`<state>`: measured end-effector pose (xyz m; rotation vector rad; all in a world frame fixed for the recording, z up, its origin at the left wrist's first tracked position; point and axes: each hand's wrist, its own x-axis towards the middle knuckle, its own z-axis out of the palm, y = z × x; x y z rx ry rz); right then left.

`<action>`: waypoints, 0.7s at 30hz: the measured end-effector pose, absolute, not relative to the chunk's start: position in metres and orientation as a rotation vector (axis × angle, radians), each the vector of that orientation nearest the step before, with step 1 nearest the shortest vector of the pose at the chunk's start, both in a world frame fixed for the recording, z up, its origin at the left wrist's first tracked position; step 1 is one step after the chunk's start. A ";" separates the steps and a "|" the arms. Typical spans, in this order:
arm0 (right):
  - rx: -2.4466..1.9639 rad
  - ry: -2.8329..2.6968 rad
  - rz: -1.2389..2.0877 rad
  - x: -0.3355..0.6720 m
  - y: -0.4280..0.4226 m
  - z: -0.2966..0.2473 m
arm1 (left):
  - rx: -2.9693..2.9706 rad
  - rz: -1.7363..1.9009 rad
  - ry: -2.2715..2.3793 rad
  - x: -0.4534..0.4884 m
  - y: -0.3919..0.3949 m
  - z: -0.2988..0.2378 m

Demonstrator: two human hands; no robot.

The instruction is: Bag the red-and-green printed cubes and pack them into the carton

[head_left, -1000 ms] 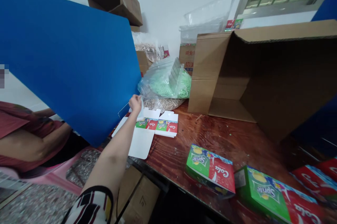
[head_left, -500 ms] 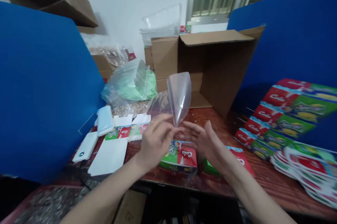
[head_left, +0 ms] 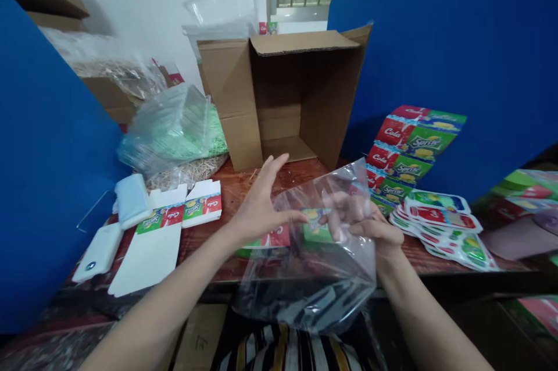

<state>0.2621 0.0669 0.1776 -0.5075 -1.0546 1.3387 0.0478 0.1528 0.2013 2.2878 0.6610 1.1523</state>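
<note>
A clear plastic bag [head_left: 314,284] hangs in front of me over the table's front edge, its film spread wide. My right hand [head_left: 379,231] grips the bag near its right side, and some of its fingers show through the film. My left hand [head_left: 261,205] is open, thumb and fingers spread, at the bag's left edge; whether the thumb touches the film I cannot tell. Below the left hand lies a red and green cola-and-Sprite box [head_left: 276,237], partly hidden. Another such box [head_left: 314,224] shows through the bag.
An open cardboard carton [head_left: 233,103] stands at the back. Stacked cola-and-Sprite boxes [head_left: 394,159] and a pile of printed cutouts [head_left: 444,228] are on the right. Flat box blanks [head_left: 150,254], a white phone-like device [head_left: 98,252] and a pale blue packet [head_left: 132,201] lie left. Blue partitions [head_left: 444,57] flank the table.
The view has turned right. The bag, upright and narrow at my left fingers before, is now lower and spread out in my right hand. My left hand has let go and opened.
</note>
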 end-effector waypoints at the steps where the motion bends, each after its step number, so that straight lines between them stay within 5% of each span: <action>1: -0.482 -1.073 1.316 0.267 0.064 0.180 | 2.180 1.020 0.623 0.054 0.161 0.205; 8: -0.732 -1.044 0.950 0.316 0.037 0.192 | 1.854 0.287 0.503 0.069 0.162 0.204; 14: -0.981 -0.983 0.624 0.356 0.018 0.178 | 1.760 0.273 0.583 0.060 0.157 0.190; 21: -1.001 -0.971 0.618 0.365 0.001 0.155 | 1.280 0.461 0.697 0.068 0.140 0.188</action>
